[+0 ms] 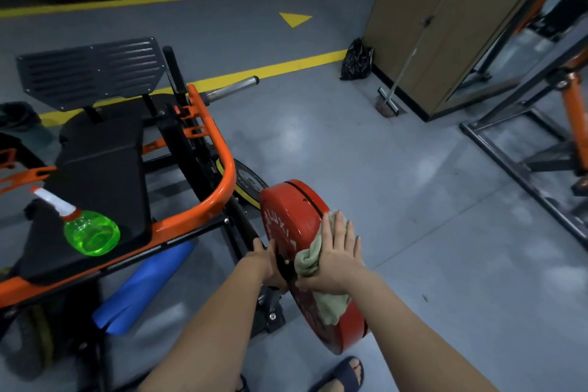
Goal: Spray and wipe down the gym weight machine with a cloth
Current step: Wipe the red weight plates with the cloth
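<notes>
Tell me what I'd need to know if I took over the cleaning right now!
Right hand: flat, pressing the cloth onto the outer face of the red weight plate.
Left hand: steadies that plate near its hub, fingers mostly hidden.
Spray bottle: sits on the black seat pad.
Done: plate wipe underway.
Left, probably: orange frame and seat pad.

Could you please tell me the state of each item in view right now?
red weight plate: upright, being wiped.
cloth: bunched, pressed against the plate.
right hand: flat, fingers straight, pressing the cloth.
left hand: gripping the plate near its centre.
spray bottle: resting on the black pad, untouched.
blue mat: rolled up.
</notes>
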Demonstrator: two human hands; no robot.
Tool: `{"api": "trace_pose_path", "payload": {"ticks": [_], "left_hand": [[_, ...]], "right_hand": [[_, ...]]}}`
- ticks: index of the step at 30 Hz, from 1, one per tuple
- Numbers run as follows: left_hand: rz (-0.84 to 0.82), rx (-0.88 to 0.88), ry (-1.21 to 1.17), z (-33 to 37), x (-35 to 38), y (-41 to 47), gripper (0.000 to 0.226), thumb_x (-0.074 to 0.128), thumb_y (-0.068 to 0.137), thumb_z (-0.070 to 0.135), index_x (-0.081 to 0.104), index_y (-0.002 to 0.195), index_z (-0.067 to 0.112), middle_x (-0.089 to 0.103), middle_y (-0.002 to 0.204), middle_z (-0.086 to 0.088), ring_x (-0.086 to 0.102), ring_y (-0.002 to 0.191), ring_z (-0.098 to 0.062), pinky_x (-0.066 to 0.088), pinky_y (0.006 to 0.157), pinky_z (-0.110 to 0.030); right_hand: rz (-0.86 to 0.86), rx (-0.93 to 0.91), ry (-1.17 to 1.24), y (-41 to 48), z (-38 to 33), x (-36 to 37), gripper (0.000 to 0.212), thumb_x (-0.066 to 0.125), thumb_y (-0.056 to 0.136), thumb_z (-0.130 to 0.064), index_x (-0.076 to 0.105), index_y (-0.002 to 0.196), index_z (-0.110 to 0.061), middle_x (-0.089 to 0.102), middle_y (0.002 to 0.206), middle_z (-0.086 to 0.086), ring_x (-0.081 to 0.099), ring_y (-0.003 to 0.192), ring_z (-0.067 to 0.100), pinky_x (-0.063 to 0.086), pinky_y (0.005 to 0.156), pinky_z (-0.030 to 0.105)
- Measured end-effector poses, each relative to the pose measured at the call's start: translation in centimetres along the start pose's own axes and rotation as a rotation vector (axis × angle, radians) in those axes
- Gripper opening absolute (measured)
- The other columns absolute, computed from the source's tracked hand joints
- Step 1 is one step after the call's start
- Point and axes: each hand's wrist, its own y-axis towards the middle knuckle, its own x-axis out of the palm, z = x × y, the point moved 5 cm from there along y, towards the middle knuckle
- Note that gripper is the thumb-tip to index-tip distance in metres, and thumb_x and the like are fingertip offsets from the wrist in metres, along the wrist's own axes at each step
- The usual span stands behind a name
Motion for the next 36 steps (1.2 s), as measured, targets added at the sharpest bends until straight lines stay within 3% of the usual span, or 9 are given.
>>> {"api": "trace_pose_path", "payload": {"ticks": [4,10,14,17,20,23,27,32,36], "left_hand": [[-0.027,-0.002,0.078,-0.6,1.5,5.1,0.127,0.060,0.038,0.082,0.017,0.154,0.052,0.017,0.150,-0.010,0.034,0.119,-0.040,0.047,0.094,-0.046],[0.071,-0.035,-0.091,0.0,0.0,0.6,0.111,0.079,0.080,0.050,0.006,0.162,0.032,0.001,0.167,-0.013,0.026,0.148,-0.046,0.033,0.117,-0.059],[0.053,-0.026,-0.068,-0.1,0.5,0.8,0.126,0.082,0.069,0.059,0.000,0.160,0.034,0.007,0.157,-0.014,0.041,0.135,-0.042,0.044,0.110,-0.049],[0.020,0.026,0.015,-0.2,0.6,1.0,0.121,0.074,0.067,0.058,0.000,0.160,0.040,0.001,0.162,-0.011,0.032,0.137,-0.042,0.044,0.110,-0.048],[-0.001,0.051,0.017,-1.0,1.9,5.8,0.123,0.059,0.052,0.070,0.001,0.158,0.049,-0.005,0.166,-0.005,0.022,0.141,-0.045,0.038,0.109,-0.051],[-0.009,0.062,0.069,-0.6,1.4,3.9,0.135,0.057,0.038,0.077,0.004,0.159,0.048,-0.004,0.165,-0.009,0.025,0.138,-0.046,0.041,0.110,-0.052],[0.006,0.023,-0.007,-0.3,0.5,0.8,0.134,0.079,0.058,0.065,-0.003,0.160,0.035,0.001,0.161,-0.016,0.038,0.138,-0.043,0.047,0.108,-0.051],[-0.009,-0.034,-0.022,-0.7,0.8,0.8,0.122,0.076,0.080,0.049,-0.014,0.160,0.026,-0.001,0.159,-0.021,0.032,0.142,-0.043,0.042,0.109,-0.047],[0.003,-0.023,-0.079,-1.1,1.0,1.4,0.125,0.080,0.080,0.042,-0.016,0.159,0.030,-0.001,0.159,-0.018,0.040,0.136,-0.039,0.047,0.098,-0.042]], "right_hand": [[0.009,0.035,-0.004,1.3,-0.6,-0.4,0.127,0.058,0.088,-0.067,-0.038,0.150,-0.012,-0.044,0.156,0.018,-0.029,0.147,0.048,-0.008,0.122,0.062],[0.248,-0.030,-0.006,2.1,-1.4,-0.2,0.111,0.050,0.096,-0.059,-0.025,0.155,-0.004,-0.028,0.164,0.020,-0.023,0.151,0.043,-0.008,0.124,0.058],[0.327,-0.025,0.105,-0.5,0.2,1.8,0.115,0.051,0.095,-0.060,-0.034,0.149,-0.005,-0.031,0.163,0.018,-0.022,0.153,0.038,-0.010,0.124,0.048],[0.353,-0.016,0.146,-3.1,3.1,5.3,0.121,0.054,0.091,-0.062,-0.036,0.147,-0.003,-0.032,0.162,0.019,-0.027,0.151,0.035,-0.001,0.127,0.048],[0.271,0.050,0.316,-4.4,5.7,7.5,0.112,0.053,0.097,-0.053,-0.035,0.149,-0.008,-0.036,0.162,0.014,-0.034,0.149,0.026,-0.002,0.127,0.045],[0.272,0.126,0.480,-4.2,4.3,5.7,0.096,0.044,0.104,-0.051,-0.026,0.156,-0.011,-0.028,0.166,0.012,-0.020,0.155,0.029,-0.005,0.126,0.044],[0.322,0.083,0.510,-2.2,0.8,2.1,0.089,0.041,0.105,-0.051,-0.017,0.160,-0.010,-0.023,0.168,0.004,-0.019,0.155,0.029,-0.009,0.125,0.046],[0.391,-0.041,0.195,-3.8,0.9,4.2,0.099,0.051,0.095,-0.025,-0.027,0.151,-0.003,-0.038,0.156,0.012,-0.025,0.152,0.033,-0.004,0.127,0.045],[0.293,0.054,0.183,-4.5,2.6,4.8,0.103,0.046,0.102,-0.045,-0.035,0.148,-0.001,-0.045,0.151,0.013,-0.028,0.152,0.031,-0.015,0.124,0.039]]}}
